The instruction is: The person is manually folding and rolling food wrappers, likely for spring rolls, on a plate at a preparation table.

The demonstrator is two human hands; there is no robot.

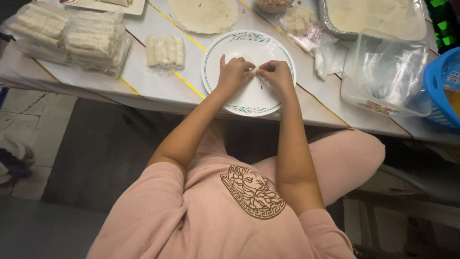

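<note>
You sit at a white table (158, 84) crossed by thin yellow lines, your knees in pink under its near edge. At its left end lie stacked clear bags of pale rolls (72, 36), and just right of them a small row of unbagged rolls (165, 51). Toward the right stand a clear plastic tub (385, 72) with crumpled film in it, a foil tray (373, 18) of pale sheets behind it, and a blue basket (443, 88) at the edge of the view. A round flat wrapper (205, 15) lies on the table beyond the plate. Directly before you is a white plate (249, 98) with a green-patterned rim, and both your hands rest over its middle. Your left hand (233, 74) is curled with the fingers pressed down on a small pale roll (251, 68), and your right hand (277, 76) meets it from the other side, fingertips pinching the same roll. The roll lies on the plate between your two hands, mostly hidden by your fingers, so only a short pale stretch shows.
</note>
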